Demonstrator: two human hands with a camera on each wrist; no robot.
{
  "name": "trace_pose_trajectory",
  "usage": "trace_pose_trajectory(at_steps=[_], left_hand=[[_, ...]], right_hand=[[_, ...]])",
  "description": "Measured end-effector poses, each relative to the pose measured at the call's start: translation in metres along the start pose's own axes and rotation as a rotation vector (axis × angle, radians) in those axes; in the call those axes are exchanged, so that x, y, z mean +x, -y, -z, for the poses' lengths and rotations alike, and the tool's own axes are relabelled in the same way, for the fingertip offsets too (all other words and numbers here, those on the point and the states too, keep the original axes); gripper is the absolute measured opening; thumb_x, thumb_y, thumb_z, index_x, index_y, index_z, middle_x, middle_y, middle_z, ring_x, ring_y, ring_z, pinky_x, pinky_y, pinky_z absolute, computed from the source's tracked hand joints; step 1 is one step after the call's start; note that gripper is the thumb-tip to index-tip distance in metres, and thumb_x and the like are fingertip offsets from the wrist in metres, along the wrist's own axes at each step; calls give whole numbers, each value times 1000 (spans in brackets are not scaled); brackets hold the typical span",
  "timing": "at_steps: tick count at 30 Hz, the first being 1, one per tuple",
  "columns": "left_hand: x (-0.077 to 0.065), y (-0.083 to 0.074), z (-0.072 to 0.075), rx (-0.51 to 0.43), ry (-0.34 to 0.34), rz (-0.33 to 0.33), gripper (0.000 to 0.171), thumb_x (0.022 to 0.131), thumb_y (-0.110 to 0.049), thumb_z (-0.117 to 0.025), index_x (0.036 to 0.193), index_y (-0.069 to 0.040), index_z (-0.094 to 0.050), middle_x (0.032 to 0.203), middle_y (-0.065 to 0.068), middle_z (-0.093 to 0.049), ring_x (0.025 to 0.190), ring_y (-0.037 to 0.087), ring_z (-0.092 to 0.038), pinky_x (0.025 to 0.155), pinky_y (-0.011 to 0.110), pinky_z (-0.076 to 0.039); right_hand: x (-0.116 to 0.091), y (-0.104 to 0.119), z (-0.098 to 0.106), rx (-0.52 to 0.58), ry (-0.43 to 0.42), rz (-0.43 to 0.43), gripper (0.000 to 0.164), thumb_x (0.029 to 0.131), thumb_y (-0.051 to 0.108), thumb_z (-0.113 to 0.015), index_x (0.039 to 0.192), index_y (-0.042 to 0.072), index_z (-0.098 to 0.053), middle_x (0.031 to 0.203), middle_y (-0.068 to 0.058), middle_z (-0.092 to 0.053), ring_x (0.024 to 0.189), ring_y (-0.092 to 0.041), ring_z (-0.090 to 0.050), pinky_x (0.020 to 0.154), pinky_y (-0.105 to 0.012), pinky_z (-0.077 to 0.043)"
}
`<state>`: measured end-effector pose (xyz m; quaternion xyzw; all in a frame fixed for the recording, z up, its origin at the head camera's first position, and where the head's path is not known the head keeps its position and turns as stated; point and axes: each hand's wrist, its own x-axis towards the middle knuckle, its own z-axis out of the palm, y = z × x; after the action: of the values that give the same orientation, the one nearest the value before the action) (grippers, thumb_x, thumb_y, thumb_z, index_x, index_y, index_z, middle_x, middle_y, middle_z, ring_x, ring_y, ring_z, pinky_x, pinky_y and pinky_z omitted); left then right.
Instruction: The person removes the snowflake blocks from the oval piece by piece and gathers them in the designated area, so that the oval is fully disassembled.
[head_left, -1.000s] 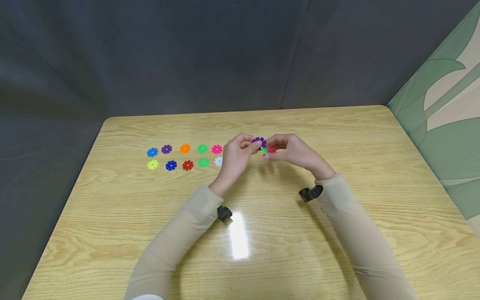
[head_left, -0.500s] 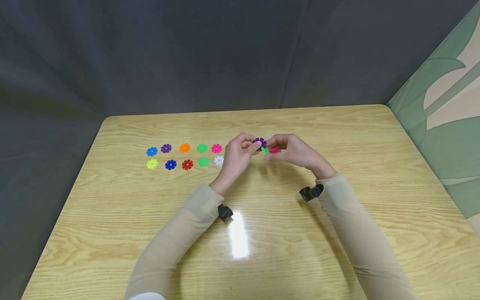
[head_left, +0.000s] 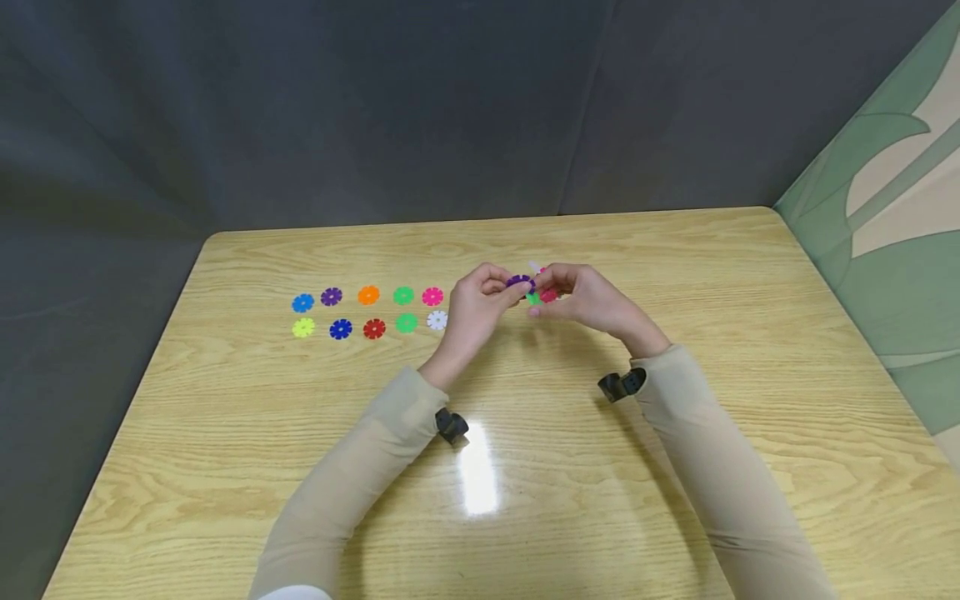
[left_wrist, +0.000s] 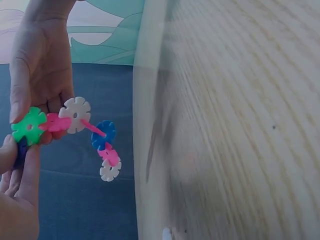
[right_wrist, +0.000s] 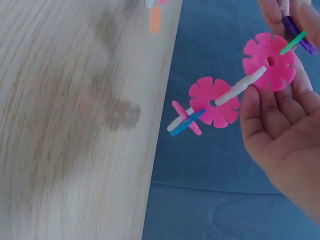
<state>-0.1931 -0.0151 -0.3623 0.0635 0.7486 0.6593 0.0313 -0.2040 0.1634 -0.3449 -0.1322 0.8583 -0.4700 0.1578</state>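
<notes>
Your left hand (head_left: 472, 312) pinches the purple disc (right_wrist: 290, 24); your right hand (head_left: 596, 302) grips the chain (right_wrist: 241, 87) beside the green disc (left_wrist: 30, 135), apparently steadying their joint.

Head view looks down over the table (head_left: 555, 475); 2 close wrist views share the disc chain (left_wrist: 77, 125).

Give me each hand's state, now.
Left hand: closed, pinching the purple disc.
Right hand: closed, holding the chain of linked discs near its green disc.
</notes>
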Motion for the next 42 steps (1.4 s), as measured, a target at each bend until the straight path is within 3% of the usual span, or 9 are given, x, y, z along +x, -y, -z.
trace_pose_trajectory(at_steps=[4, 9, 16, 19, 27, 33, 36, 39, 42], left_hand=[[-1, -2, 2, 81, 27, -14, 17, 87, -15, -70, 90, -1, -62, 88, 19, -72, 78, 21, -70, 69, 29, -57], [-2, -5, 3, 115, 60, -8, 15, 88, -13, -68, 90, 0, -61, 84, 19, -71, 73, 20, -70, 72, 34, -59], [3, -4, 9, -75, 107, 94, 12, 93, -6, -60, 95, 5, -57, 97, 29, -68, 67, 9, -66, 72, 25, -60], [5, -3, 12, -137, 113, 127, 15, 93, -7, -61, 100, 6, -57, 105, 30, -67, 72, 7, -66, 78, 27, -60], [10, 4, 17, -166, 69, 148, 21, 91, -9, -64, 105, 6, -60, 111, 26, -66, 80, 7, -66, 83, 27, -59], [17, 11, 23, -114, 13, 168, 26, 90, -11, -65, 111, 6, -64, 111, 25, -68, 73, 4, -65, 89, 45, -56], [20, 15, 27, -93, -18, 174, 29, 92, -9, -63, 116, 6, -64, 112, 27, -67, 70, 1, -64, 90, 48, -54], [23, 20, 31, -73, -34, 191, 30, 93, -5, -59, 121, 7, -61, 114, 28, -65, 75, 7, -65, 92, 45, -54], [25, 23, 33, -25, -25, 211, 31, 94, -2, -57, 124, 5, -59, 117, 25, -63, 89, 21, -68, 94, 41, -54]], right_hand=[[-1, 1, 2, -4, 43, -8, 30, 83, 17, -75, 107, 3, -63, 108, -10, -65, 99, -19, -55, 88, -30, -45], [-3, 0, 3, 1, 79, 9, 26, 84, 14, -73, 105, 2, -63, 103, -8, -64, 95, -18, -54, 85, -29, -45], [-4, -6, 4, 27, 117, 5, 32, 85, 8, -71, 113, -3, -60, 112, -18, -62, 101, -16, -57, 87, -26, -48], [-3, -8, 4, 42, 101, -1, 34, 86, 7, -69, 116, -4, -59, 115, -20, -62, 99, -14, -58, 86, -24, -49], [-4, -7, 9, 76, 27, -10, 36, 86, 15, -71, 116, -1, -59, 108, -8, -63, 91, -10, -59, 80, -21, -50], [-6, -9, 14, 93, -10, 3, 37, 86, 19, -72, 114, -1, -60, 99, 1, -64, 89, -11, -59, 77, -23, -50], [-7, -11, 16, 90, -13, 7, 37, 86, 18, -71, 114, -2, -59, 93, 7, -63, 88, -9, -58, 75, -21, -49], [-7, -12, 18, 85, -8, 9, 37, 88, 16, -70, 115, -4, -57, 90, 11, -62, 88, -7, -58, 75, -20, -49], [-7, -13, 19, 87, -14, 8, 35, 88, 15, -69, 115, -5, -56, 88, 12, -62, 87, -6, -58, 75, -19, -49]])
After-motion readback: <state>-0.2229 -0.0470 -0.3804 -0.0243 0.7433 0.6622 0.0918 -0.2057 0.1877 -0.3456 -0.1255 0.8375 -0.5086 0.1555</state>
